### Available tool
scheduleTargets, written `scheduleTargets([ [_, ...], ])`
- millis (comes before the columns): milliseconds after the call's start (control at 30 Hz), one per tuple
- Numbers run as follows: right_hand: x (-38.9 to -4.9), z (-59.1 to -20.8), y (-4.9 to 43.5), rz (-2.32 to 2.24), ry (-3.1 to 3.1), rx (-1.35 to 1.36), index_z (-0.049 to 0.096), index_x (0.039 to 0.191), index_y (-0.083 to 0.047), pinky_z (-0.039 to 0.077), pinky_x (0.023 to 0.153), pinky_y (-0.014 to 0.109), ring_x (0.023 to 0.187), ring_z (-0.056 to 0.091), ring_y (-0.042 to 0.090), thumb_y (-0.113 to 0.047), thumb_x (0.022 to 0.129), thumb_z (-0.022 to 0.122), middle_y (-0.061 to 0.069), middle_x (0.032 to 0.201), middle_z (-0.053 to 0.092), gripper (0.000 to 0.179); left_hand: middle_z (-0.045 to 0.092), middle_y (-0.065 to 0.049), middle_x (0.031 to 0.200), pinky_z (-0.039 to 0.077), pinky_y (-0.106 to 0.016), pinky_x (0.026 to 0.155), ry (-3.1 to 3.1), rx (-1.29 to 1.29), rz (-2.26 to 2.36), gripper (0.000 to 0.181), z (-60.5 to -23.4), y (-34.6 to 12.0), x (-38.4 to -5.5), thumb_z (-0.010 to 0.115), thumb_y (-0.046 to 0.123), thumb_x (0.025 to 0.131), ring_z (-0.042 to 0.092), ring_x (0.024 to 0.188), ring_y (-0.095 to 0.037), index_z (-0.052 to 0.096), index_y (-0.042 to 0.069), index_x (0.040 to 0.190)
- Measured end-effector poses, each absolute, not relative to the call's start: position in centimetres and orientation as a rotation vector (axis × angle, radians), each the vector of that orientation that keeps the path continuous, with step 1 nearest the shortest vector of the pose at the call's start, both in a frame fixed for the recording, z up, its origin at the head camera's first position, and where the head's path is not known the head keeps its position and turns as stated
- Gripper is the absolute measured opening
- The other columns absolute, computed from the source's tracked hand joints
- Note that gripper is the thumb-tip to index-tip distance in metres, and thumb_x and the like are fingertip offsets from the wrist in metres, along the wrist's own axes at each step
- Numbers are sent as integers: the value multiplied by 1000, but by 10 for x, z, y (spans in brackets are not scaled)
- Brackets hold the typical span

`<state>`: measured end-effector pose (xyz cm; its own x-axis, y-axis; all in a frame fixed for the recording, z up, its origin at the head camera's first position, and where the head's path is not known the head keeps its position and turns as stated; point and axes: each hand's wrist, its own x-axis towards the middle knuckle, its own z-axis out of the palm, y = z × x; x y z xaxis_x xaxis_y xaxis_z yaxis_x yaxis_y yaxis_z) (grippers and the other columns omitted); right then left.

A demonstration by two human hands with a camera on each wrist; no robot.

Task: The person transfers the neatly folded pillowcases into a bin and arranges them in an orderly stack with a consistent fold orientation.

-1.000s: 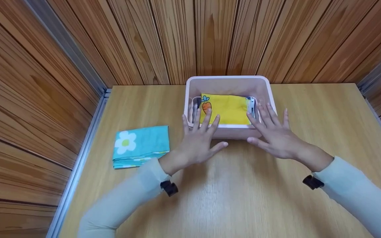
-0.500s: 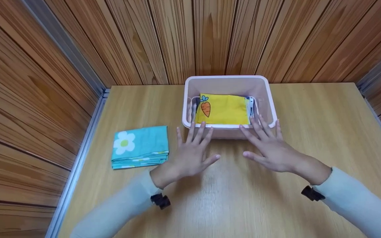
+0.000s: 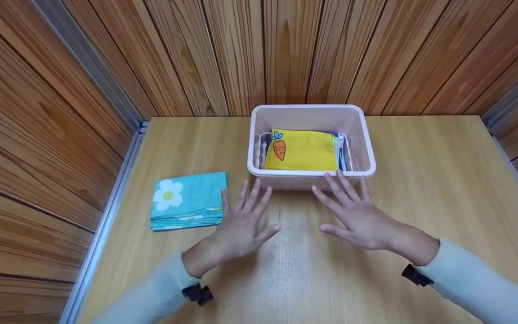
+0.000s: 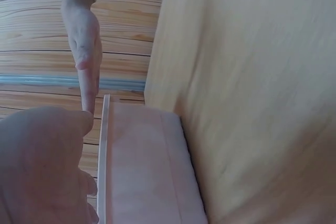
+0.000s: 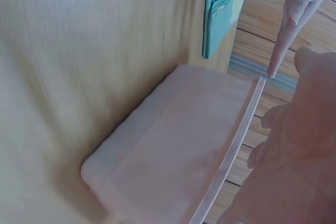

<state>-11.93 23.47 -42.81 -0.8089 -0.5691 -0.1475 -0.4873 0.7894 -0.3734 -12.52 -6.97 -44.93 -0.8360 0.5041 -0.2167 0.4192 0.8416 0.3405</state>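
Observation:
A pale pink plastic bin [image 3: 304, 182] stands near the back of the table. Inside it lies a folded yellow cloth [image 3: 310, 150] with a carrot print, and darker folded fabric shows at its sides. My left hand [image 3: 241, 229], fingers spread, hovers palm down before the bin's left front, holding nothing. Just left of it is a folded turquoise cloth [image 3: 200, 193] with a white flower. My right hand [image 3: 364, 222], also spread and holding nothing, is over the bin's front right; its fingertips overlap the rim in the head view, and I cannot tell whether they touch.
The wooden table [image 3: 295, 288] ends at a wood-panelled wall [image 3: 286, 54] behind the bin. Another panelled wall [image 3: 29, 148] with a metal rail [image 3: 101, 234] runs along the left. A black wrist camera [image 3: 197, 294] sits on the left sleeve.
Both hands have drawn back from over the bin toward the front of the table, the left one also moving left. The bin and both cloths have stayed in place.

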Motion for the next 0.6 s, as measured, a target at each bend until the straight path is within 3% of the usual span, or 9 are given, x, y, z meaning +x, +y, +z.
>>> scheduleTargets([
  [267,-116,-435,227,-460,2708,-861,13,165,-22,-20,113,67,154,-18,38,-63,102,42,15,170,-7,80,-10,-8,171,-24,-72,107,2759,649,418,89,-458,-94,-113,37,71,99,-20,153,-37,6,20,165],
  [600,-116,-449,208,-476,2643,-898,16,165,-18,-16,114,69,154,-15,40,-67,101,39,16,170,-5,84,-8,-7,171,-21,-71,110,2770,510,473,89,-471,-113,-109,41,70,98,-19,153,-36,9,22,165],
])
